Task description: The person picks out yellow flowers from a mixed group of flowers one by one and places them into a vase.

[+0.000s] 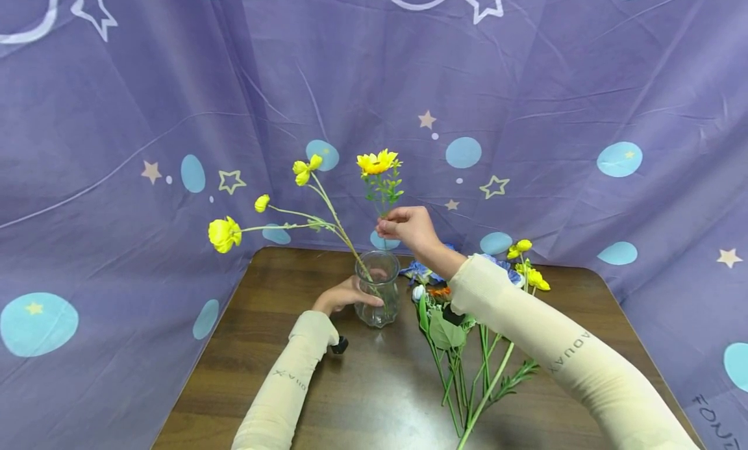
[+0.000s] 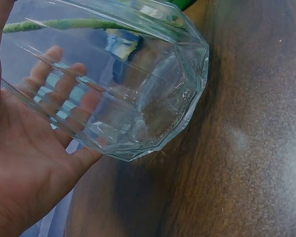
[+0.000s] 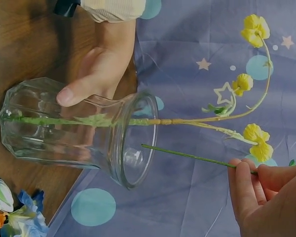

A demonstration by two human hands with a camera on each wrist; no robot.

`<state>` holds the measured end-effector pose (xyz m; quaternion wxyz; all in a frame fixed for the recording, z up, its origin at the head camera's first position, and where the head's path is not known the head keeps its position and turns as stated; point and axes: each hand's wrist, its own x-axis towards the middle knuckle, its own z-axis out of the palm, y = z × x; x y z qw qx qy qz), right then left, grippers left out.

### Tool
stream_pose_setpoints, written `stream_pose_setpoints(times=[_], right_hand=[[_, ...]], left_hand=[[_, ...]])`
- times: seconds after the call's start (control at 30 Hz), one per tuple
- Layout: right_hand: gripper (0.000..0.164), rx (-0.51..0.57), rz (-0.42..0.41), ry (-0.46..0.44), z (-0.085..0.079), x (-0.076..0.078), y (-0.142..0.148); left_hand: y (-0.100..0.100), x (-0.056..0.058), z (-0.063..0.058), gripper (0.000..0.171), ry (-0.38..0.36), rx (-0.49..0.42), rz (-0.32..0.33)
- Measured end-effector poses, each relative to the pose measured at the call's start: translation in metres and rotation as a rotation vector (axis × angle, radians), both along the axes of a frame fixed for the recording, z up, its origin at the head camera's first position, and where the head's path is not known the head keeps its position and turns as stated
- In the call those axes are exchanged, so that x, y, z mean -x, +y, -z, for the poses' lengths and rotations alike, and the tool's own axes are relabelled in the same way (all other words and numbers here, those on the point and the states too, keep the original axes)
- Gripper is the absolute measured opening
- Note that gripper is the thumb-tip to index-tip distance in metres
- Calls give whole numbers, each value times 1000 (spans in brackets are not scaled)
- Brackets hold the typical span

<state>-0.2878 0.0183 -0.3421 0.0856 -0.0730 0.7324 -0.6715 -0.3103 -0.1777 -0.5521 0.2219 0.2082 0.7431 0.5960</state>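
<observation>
A clear glass vase (image 1: 384, 317) stands on the table, and my left hand (image 1: 349, 295) grips its side, with the thumb across the front and the fingers behind the glass in the left wrist view. One branched stem of yellow flowers (image 1: 224, 234) leans out of the vase to the left. Above the vase my right hand (image 1: 409, 229) pinches the thin green stem of a yellow sunflower (image 1: 376, 163) with small green leaves below its head. In the right wrist view the stem's lower tip (image 3: 144, 145) overlaps the vase's mouth (image 3: 138, 177).
Several loose flowers lie right of the vase under my right forearm: blue blooms (image 1: 422, 273), an orange one (image 1: 439, 293), a white bud (image 1: 418, 293), broad green leaves (image 1: 447, 331) and yellow flowers (image 1: 537, 279). A purple curtain (image 1: 374, 67) hangs behind the wooden table (image 1: 234, 352).
</observation>
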Motion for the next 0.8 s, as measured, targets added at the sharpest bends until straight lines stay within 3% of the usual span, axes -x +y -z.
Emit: stream_pose_setpoints(times=[0.6, 0.8], right_hand=[[18, -20, -13, 15, 6, -6, -10], [16, -101, 2, 34, 9, -7, -10]], left_hand=[[-1, 0, 3, 73, -6, -33, 0], [-1, 1, 3, 73, 3, -38, 5]])
